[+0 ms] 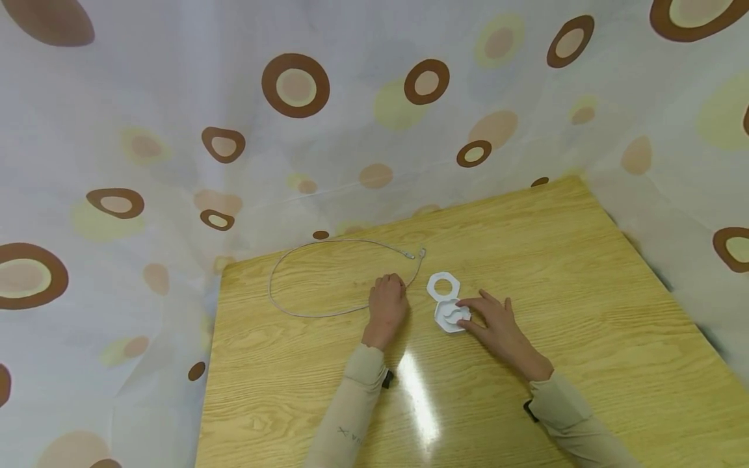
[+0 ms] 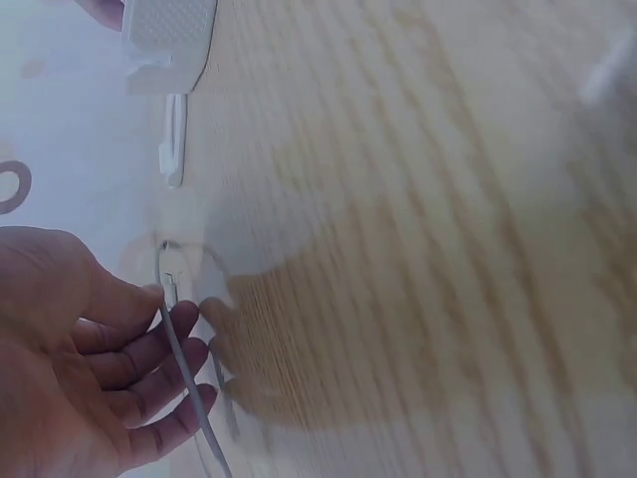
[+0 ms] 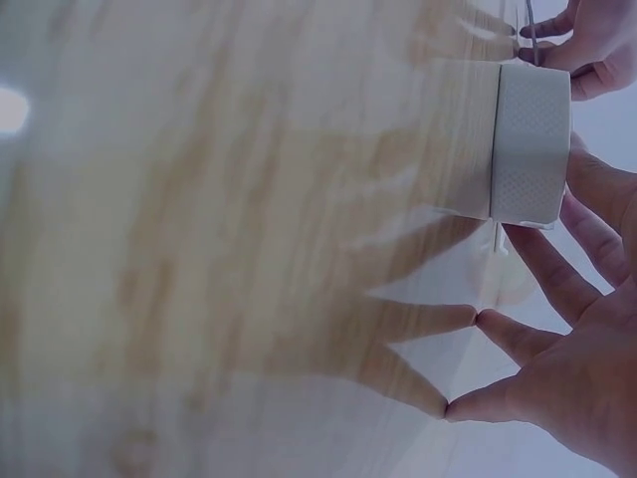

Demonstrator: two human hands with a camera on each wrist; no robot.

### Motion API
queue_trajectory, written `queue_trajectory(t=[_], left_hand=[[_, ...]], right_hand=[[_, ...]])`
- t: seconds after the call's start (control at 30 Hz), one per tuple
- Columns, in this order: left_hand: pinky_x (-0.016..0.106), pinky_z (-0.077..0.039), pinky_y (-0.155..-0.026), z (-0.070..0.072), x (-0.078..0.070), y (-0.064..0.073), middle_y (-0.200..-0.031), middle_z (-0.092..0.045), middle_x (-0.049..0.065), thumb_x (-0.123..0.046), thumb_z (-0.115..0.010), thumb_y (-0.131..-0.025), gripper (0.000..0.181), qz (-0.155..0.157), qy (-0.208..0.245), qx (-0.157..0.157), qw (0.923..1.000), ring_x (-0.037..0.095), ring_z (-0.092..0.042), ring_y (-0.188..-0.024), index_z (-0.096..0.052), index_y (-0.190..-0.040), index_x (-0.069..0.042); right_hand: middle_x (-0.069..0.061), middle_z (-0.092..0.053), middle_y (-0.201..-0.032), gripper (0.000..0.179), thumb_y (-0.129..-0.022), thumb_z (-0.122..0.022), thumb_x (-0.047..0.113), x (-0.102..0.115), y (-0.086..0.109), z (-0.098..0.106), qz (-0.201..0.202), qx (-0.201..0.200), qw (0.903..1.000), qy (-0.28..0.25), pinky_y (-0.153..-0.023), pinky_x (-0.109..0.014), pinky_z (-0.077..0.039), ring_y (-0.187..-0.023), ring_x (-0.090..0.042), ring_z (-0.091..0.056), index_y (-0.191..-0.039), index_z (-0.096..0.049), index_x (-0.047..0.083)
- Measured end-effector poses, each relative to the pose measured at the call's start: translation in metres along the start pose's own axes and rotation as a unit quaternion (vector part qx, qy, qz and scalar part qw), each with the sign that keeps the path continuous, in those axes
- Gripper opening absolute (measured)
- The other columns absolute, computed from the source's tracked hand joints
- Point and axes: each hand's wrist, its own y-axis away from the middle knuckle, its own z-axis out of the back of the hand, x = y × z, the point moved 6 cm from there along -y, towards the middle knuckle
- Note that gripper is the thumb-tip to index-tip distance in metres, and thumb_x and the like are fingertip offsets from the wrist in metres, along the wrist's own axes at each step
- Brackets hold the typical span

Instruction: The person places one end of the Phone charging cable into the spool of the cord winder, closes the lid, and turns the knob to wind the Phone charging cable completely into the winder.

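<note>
My left hand (image 1: 388,309) is over the table at the middle. Thumb and fingers pinch a thin white cable (image 2: 184,363), as the left wrist view shows. The cable (image 1: 318,316) loops out to the left and back, and its two plug ends lie close together beyond the hand. Right of that, a white hexagonal case (image 1: 440,316) lies opened flat, its ring-shaped lid (image 1: 433,286) folded away from me and a curved insert inside the base. My right hand (image 1: 497,328) holds the base between thumb and index finger, its other fingers spread on the tabletop.
The wood-grain table (image 1: 281,403) carries a bright light reflection between my arms. A white curtain (image 1: 351,136) with brown and yellow round patterns hangs along its far, left and right sides.
</note>
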Motion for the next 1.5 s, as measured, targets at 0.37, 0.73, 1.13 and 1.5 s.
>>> queue_trajectory(t=[0.37,0.73,1.13,1.5], left_hand=[[0.043,-0.061,-0.082,0.001,-0.001,0.011,-0.098,-0.077,0.016,-0.011,-0.057,-0.108,0.016,-0.011,0.057,0.016,0.9982,0.032,-0.075,-0.089,-0.069,-0.107,0.0],[0.056,-0.056,-0.097,0.005,-0.008,0.02,-0.087,-0.076,0.006,-0.012,-0.054,-0.11,0.013,-0.05,0.067,0.022,0.9962,0.026,-0.074,-0.083,-0.065,-0.109,-0.004],[0.035,-0.058,-0.086,0.0,-0.013,0.025,-0.09,-0.076,0.0,-0.016,-0.054,-0.111,0.015,-0.106,0.089,0.027,0.99,0.016,-0.072,-0.08,-0.066,-0.114,-0.008],[0.036,-0.06,-0.092,-0.007,-0.015,0.031,-0.099,-0.079,0.002,-0.014,-0.053,-0.112,0.015,-0.146,0.132,0.085,0.9768,0.012,-0.073,-0.087,-0.067,-0.115,-0.009]], right_hand=[[-0.022,-0.069,-0.138,0.037,-0.098,-0.075,0.021,-0.002,0.001,-0.001,-0.004,0.006,1.0,-0.004,-0.111,-0.092,-0.001,-0.151,-0.06,-0.032,-0.132,-0.068,0.006],[-0.023,-0.069,-0.138,0.038,-0.099,-0.074,0.019,0.0,0.001,-0.001,0.001,0.008,0.9999,-0.012,-0.11,-0.093,0.0,-0.151,-0.061,-0.03,-0.133,-0.067,0.005],[-0.022,-0.069,-0.138,0.038,-0.098,-0.075,0.019,0.002,0.001,0.0,-0.004,0.006,0.9999,-0.013,-0.111,-0.092,-0.001,-0.151,-0.06,-0.032,-0.132,-0.068,0.005],[-0.024,-0.067,-0.14,0.039,-0.099,-0.074,0.022,0.0,0.0,0.0,-0.016,0.014,0.9996,-0.016,-0.111,-0.091,0.001,-0.153,-0.06,-0.029,-0.134,-0.067,0.004]])
